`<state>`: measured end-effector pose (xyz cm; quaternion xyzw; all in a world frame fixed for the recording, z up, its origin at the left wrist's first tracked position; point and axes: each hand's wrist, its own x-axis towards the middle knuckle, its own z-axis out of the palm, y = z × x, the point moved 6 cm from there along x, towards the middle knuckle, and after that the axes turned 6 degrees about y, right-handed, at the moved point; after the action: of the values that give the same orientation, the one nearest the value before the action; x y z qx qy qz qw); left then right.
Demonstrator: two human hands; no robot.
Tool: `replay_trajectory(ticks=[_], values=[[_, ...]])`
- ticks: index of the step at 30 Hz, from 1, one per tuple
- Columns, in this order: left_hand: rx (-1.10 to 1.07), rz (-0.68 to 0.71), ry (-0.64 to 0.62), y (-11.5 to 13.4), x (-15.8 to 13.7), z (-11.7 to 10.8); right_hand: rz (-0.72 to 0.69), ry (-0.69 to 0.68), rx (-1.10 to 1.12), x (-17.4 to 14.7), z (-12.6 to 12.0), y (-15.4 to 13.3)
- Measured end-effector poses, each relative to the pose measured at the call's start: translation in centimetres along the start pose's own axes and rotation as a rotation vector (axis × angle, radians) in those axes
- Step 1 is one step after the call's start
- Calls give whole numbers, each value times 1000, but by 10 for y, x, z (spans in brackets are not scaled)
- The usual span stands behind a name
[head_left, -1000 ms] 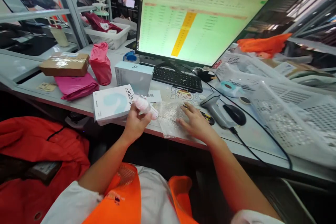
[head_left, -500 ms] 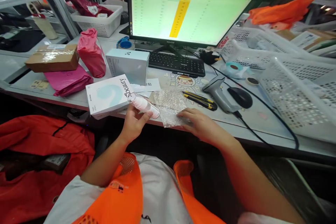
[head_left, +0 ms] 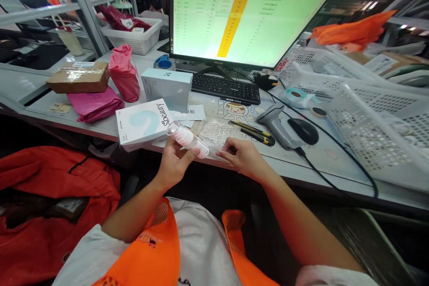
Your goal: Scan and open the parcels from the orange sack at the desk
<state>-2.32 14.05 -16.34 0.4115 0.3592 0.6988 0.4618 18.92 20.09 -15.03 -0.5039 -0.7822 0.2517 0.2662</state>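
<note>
My left hand (head_left: 177,161) is closed around a small pinkish-white bottle (head_left: 189,140) with a clear cap, tilted with the cap to the upper left. To its right a sheet of bubble wrap (head_left: 214,132) lies at the desk's front edge. The thumb and fingers of my right hand (head_left: 241,155) pinch the near edge of this wrap. A white box (head_left: 144,123) with a pale blue swirl lies just left of the bottle. Behind it stands a light blue-grey box (head_left: 167,87).
Right of the wrap lie yellow-black utility knives (head_left: 253,133), a barcode scanner (head_left: 279,127) and a black mouse (head_left: 303,131). White baskets (head_left: 372,129) fill the right side. A keyboard (head_left: 224,87) sits under the monitor (head_left: 254,13). Pink parcels (head_left: 97,103) and a cardboard box (head_left: 78,77) are left.
My right hand has gone from resting spread on the bubble wrap to pinching its near edge, slightly closer to the bottle. The left hand still holds the bottle. The view has tilted up slightly.
</note>
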Motion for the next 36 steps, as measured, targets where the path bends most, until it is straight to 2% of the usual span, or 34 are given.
replay_trajectory(ticks=[6,9,12,17,20,23,27,29,32,36], values=[[59,156,21,10,12,18,71,14,452,16,9,-27],[129,223,26,12,25,23,93,97,636,20,3,-34],[183,228,-26,14,40,28,100,205,737,25,-6,-37],[462,234,-181,17,72,45,16,313,819,43,-25,-52],[470,251,-260,16,94,58,-25,374,859,61,-41,-61],[403,178,-269,10,111,65,-33,404,911,79,-55,-65],[264,-152,-387,-11,117,73,-19,441,1003,91,-62,-60],[172,-256,-437,-17,115,78,-1,444,1021,92,-59,-56],[148,-243,-437,-15,116,83,42,425,1008,91,-53,-49],[298,-174,-375,3,128,87,81,450,972,89,-57,-44]])
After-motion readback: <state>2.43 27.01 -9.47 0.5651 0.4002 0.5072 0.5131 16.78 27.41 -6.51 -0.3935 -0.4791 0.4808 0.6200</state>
